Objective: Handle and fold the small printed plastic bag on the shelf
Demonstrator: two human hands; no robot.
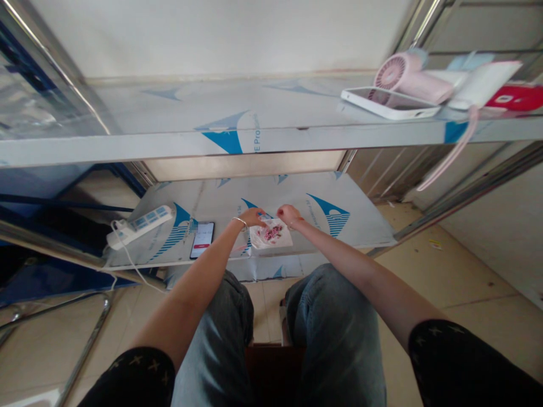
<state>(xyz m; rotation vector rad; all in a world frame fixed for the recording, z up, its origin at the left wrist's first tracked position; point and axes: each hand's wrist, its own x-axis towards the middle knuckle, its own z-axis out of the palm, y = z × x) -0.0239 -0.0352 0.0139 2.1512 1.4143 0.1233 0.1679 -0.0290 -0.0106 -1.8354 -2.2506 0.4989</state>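
Touching a bag (265, 243) of pinkish-red bits (274, 232), left fingers (258, 212) spread; right fingers (283, 211) bunch together.

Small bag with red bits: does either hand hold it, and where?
The left hand is at the far left of the bag, the right hand near its far right; whether either grips cannot be told.

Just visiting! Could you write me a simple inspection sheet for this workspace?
Surface: lower shelf, blue printed markings.
Job's things: pale packet showing small pink-red pieces.
Clutter: phone and power strip on the lower shelf; pink fan and white-edged device on the upper shelf.
Hands: left hand and right hand at the packet's far corners; grips unclear.
Cables: white cable trailing over the lower shelf's edge.
Surroundings: pale wall, tiled floor.
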